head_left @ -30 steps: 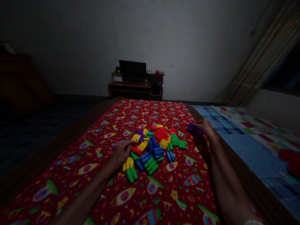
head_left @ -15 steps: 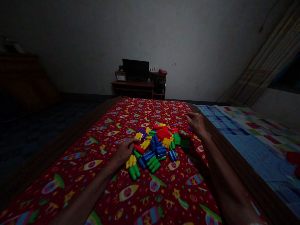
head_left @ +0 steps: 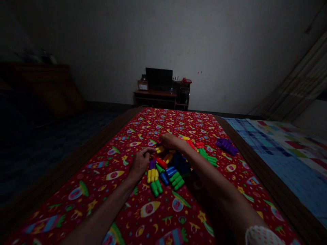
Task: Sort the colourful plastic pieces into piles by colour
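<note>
A loose pile of plastic toy building blocks lies on the red patterned cloth. At its left edge is my left hand [head_left: 140,164], index finger stretched toward a yellow block [head_left: 160,149], thumb lower; I see nothing held in it. Just below those fingertips is a purple block [head_left: 152,164], with yellow blocks [head_left: 152,175] and green blocks [head_left: 156,188] in line with it. My right hand [head_left: 169,140] reaches across the pile's far side, its fingers bent down and their tips dark. Its forearm hides part of the blue blocks [head_left: 170,171]. A red block [head_left: 161,162] shows between the hands.
A cluster of purple blocks [head_left: 227,146] lies apart on the right of the red cloth [head_left: 150,224]. Green blocks [head_left: 208,157] are beyond my right forearm. A desk with a monitor [head_left: 159,78] stands against the far wall. Blue checked bedding [head_left: 255,146] is at the right.
My right hand has moved left from the cloth's right side to the far side of the pile. The purple cluster now shows at the right. The view has turned slightly left.
</note>
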A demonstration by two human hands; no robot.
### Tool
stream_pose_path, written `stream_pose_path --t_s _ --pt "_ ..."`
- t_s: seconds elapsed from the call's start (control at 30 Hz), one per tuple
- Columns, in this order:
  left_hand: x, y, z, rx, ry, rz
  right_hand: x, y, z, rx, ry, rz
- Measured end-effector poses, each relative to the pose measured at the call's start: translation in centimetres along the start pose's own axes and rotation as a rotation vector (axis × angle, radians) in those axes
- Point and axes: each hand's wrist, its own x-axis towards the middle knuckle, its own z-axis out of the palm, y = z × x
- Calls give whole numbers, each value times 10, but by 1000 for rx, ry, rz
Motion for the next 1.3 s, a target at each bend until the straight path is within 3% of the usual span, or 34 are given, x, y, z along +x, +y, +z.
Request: stream_pose_path --t_s 0.33,0.4,0.57,0.67,0.87,0.93,1.03,1.3 --pt "0 7 -1 16 3 -20 -28 13 4 128 72 28" --pt "0 7 -1 10 7 -29 -37 12 6 117 157 28" --pt "0 5 -2 9 -2 -48 -68 22 4 200 544 23" --pt "1 6 -2 -3 2 -51 -96 51 -6 287 723 176" --pt "1 10 -2 -1 -6 -88 -185 149 -10 333 958 718" --pt "2 9 -2 5 -5 -86 -214 174 -4 299 922 910" --pt "2 8 -3 21 0 -82 -242 195 5 300 816 1061" --pt "2 9 -3 51 -7 -86 -245 204 20 237 572 1150"
